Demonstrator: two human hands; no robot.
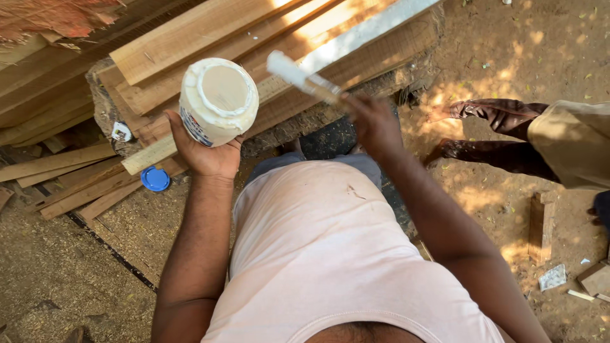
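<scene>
A: Starting at our left, what lies below our left hand (206, 149)?

B: A round blue lid (155, 179) on the sawdust-strewn ground (51, 267), just below and to the left of that hand, beside the loose ends of the stacked planks (210, 38).

A: And the hand itself?

B: We have it curled around a white plastic jar (218, 100), fingers wrapped about its lower side, the open mouth tipped up toward us. The jar sits above the palm, in front of the planks. Its inside looks coated pale; we cannot tell how full it is.

A: Moving right, our right hand (375, 124)?

B: It is closed on the handle of a brush (304, 78), fingers pinched tight. The brush reaches up and to the left of the hand, its white-smeared head ending just beside the jar's rim, not touching it as far as we can see.

A: Beyond that hand?

B: Further right, well apart from our hand, another person's feet (473, 130) stand on the dappled dirt. Below them lies a short wooden block (541, 227), with small scraps near it.
</scene>
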